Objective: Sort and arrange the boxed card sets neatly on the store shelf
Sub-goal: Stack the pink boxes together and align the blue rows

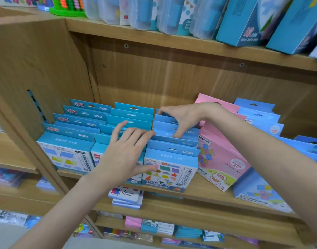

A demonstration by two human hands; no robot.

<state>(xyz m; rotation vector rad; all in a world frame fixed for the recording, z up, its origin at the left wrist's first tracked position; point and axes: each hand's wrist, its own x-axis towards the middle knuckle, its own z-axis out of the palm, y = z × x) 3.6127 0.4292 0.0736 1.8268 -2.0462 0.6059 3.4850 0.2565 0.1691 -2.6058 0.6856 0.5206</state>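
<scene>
The left hand [126, 151] lies spread on the middle row of blue cardboard card boxes [125, 121]; the right hand [182, 118] pinches hang-tabs in the right row of blue boxes [172, 159], farther back.

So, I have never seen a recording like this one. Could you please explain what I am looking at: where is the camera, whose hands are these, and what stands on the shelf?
There is only one picture. It comes from a wide-angle camera worn on a person's head, looking forward and down, so the two bare arms belong to that person. No machine is present.

In front is a wooden store shelf holding rows of blue boxed card sets standing one behind another. To their right, pink boxes lean to the left, and beyond them come paler blue boxes.

The left hand lies with straight fingers over the middle blue row, touching the box tops. The right hand reaches into the next blue row, its fingers curled between the hanging tabs as if parting or pinching them. Neither hand has lifted a box out.
</scene>
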